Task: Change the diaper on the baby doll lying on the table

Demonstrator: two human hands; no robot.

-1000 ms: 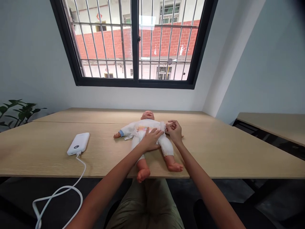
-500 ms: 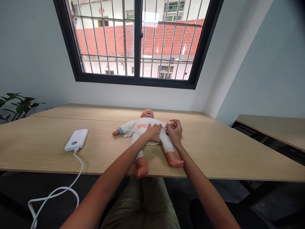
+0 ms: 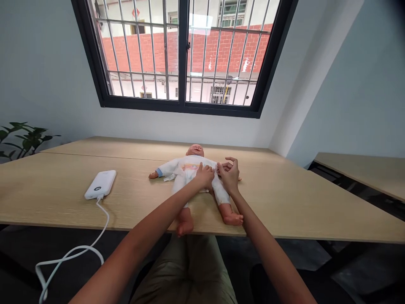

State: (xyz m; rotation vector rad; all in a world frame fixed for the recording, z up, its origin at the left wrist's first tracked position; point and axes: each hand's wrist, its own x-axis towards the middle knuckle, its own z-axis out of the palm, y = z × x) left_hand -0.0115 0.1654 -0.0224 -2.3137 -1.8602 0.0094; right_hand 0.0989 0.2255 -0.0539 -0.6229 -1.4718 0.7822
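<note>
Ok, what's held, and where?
Left hand on the bald, white-clothed baby doll, right hand at its side; whether either grips it can't be told.

1 left hand (image 3: 206, 176) + 1 right hand (image 3: 230, 175), 2 in all | 1 baby doll (image 3: 190, 165) | 2 bare doll feet (image 3: 233, 219) | 1 blue cuff showing (image 3: 160, 172) | 1 white power bank (image 3: 101, 183) | 1 white cord (image 3: 108, 219) | 1 big window (image 3: 182, 84), 2 sides of glass (image 3: 160, 52) | 1 green plant (image 3: 31, 137) | 2 trouser legs (image 3: 172, 270) | 1 side counter (image 3: 363, 171), off right

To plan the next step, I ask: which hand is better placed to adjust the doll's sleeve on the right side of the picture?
Probably the right hand: it is curled beside that sleeve. The left hand lies over the doll's lower front, so it seems better suited to steadying.
</note>
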